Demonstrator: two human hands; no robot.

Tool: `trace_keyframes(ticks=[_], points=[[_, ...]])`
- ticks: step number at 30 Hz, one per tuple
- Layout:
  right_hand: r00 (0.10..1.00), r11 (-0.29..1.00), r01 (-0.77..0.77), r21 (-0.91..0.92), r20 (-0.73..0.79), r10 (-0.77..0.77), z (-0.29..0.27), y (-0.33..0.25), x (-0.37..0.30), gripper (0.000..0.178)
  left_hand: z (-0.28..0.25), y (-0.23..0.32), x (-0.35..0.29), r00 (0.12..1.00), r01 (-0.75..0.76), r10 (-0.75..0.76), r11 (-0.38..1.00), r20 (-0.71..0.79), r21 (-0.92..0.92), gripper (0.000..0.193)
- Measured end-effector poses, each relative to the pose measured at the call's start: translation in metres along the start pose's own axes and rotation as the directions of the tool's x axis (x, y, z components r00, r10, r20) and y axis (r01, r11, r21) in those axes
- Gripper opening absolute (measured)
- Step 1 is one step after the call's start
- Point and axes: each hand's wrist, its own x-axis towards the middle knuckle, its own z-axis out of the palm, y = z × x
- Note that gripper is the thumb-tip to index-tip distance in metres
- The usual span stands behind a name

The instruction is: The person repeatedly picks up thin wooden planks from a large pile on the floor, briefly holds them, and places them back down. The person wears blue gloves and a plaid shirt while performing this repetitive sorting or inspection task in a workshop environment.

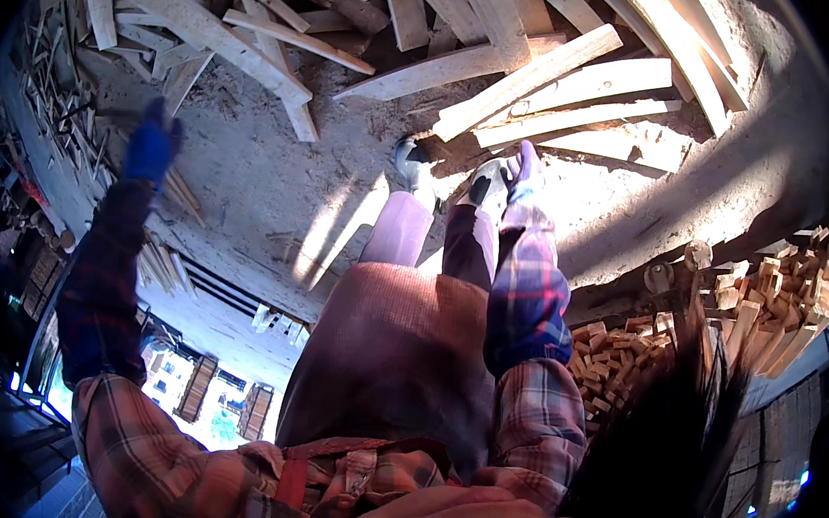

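My left hand (152,146), in a blue glove, is stretched out to the left over the dusty ground and holds nothing, its fingers apart. My right hand (525,168), in a purple-blue glove, reaches down past my knees to the near ends of pale wooden planks (564,86) lying in a loose heap. Its fingertips are at the edge of the lowest plank (580,141); whether they grip it is hidden. My two shoes (413,160) stand on the ground just left of that hand. Both sleeves are plaid.
More planks and offcuts (209,24) lie scattered across the top and left. A stack of short wood blocks (772,297) is piled at the right. Thin sticks (53,84) lie along the left edge. Bare dusty ground (275,180) lies between.
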Motion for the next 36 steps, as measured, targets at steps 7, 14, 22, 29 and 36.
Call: trace_keyframes(ticks=[7,14,22,29,36], points=[[0.693,0.73,0.269,-0.628,-0.4,-0.6,0.043,-0.059,0.093,0.055,0.06,0.378,0.039,0.943,-0.114,0.317,0.601,0.105,-0.791,0.05],[0.855,0.883,0.451,-0.13,0.349,-0.385,0.045,0.027,-0.059,0.02,0.045,0.444,0.015,0.775,-0.4,0.565,0.786,0.283,-0.472,0.067],[0.839,0.947,-0.104,-0.304,0.484,0.248,-0.005,0.025,-0.157,0.031,-0.155,-0.02,-0.178,0.721,0.277,-0.183,0.96,0.668,-0.036,0.058],[0.985,0.983,0.15,-0.107,0.102,-0.139,-0.028,0.059,0.027,0.034,-0.043,0.004,-0.023,0.969,0.234,-0.247,0.942,-0.026,-0.239,0.077],[0.998,0.954,-0.053,0.294,0.054,0.039,0.012,-0.025,0.068,0.055,0.165,0.436,0.098,0.942,0.089,0.187,0.661,0.279,-0.745,0.062]])
